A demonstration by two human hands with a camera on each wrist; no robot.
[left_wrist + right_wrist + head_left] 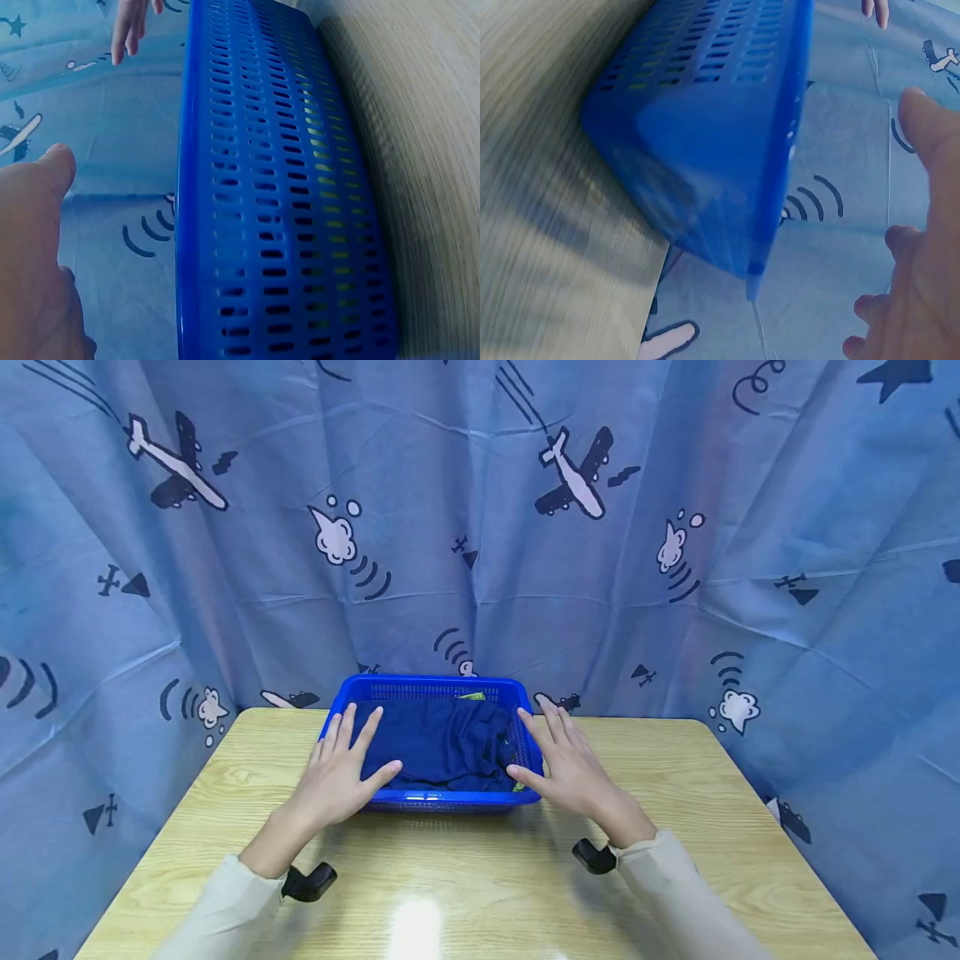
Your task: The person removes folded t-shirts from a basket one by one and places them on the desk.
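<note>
A blue plastic basket (450, 797) with slotted walls stands at the back of the table. Folded dark navy cloth (420, 739) fills most of it, and a bit of yellow-green (474, 696) shows at its far wall. My left hand (341, 777) hovers over the basket's near left corner, fingers spread and holding nothing. At the near right corner hangs my right hand (566, 768), also spread with nothing in it. Both wrist views show a gap between the hand and the basket wall (277, 187). What lies under the cloth is hidden.
The basket rests on a light wood-grain table (480, 877). Behind the table and along both sides hangs a blue curtain (420, 527) printed with airplanes. A black wrist camera (309, 883) is strapped under the left wrist, another camera (594, 856) under the right.
</note>
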